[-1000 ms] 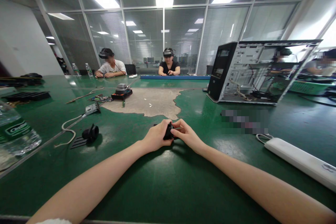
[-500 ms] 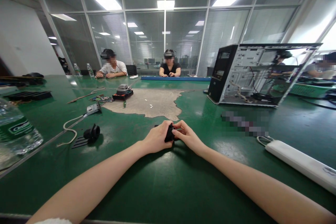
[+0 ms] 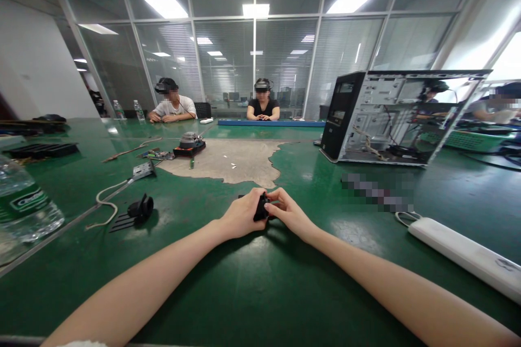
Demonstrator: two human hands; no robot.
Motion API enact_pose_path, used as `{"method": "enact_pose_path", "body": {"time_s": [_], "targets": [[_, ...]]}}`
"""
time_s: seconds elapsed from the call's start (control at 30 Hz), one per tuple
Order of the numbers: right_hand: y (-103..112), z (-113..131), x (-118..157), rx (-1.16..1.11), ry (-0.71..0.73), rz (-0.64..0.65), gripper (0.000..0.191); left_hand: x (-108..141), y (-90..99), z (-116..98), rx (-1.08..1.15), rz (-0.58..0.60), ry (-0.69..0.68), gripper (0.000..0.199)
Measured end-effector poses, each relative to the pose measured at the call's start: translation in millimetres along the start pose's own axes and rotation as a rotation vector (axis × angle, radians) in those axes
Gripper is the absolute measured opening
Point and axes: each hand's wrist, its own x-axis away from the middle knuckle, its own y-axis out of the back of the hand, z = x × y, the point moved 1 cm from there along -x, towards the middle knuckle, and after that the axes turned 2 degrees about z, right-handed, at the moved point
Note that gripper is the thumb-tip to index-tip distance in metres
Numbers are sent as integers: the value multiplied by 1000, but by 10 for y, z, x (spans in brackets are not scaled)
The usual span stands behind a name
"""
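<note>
Both hands meet around a small black plastic part [image 3: 261, 209] in the middle of the view, just above the green table. My left hand [image 3: 243, 214] is closed on it from the left, fingers wrapped over its far side. From the right, my right hand [image 3: 287, 210] pinches its edge between thumb and fingers. Most of the part is covered by the hands, so its exact kind cannot be made out. A similar-looking black plastic piece [image 3: 140, 207] with prongs lies on the table to the left of my hands.
An opened computer case [image 3: 342, 119] stands at right, near a white power strip [image 3: 459, 255]. A water bottle [image 3: 28, 203] is at left. A metal bracket [image 3: 143, 169], a cable [image 3: 106, 201] and a speaker-like part [image 3: 189, 142] lie farther back. Several people sit around the table.
The view has shifted very slightly. Both hands keep their hold on the black part, with barely any visible movement of the fingers.
</note>
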Motion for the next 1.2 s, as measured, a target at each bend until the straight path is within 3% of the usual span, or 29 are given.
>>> {"method": "enact_pose_path", "body": {"time_s": [0.3,0.57,0.73,1.0,1.2], "targets": [[-6,69,22,6,43,23,22,3,-7,6,-3,-10,7,57],[1,14,3,-1,-32,-14,30,0,-4,3,15,-10,4,56],[3,78,26,-18,33,21,25,1,0,-8,10,-20,3,57],[0,67,17,-8,-26,-5,31,-5,6,-16,0,-1,4,58],[4,74,30,-25,38,29,24,9,19,-22,-24,-6,0,57]]}}
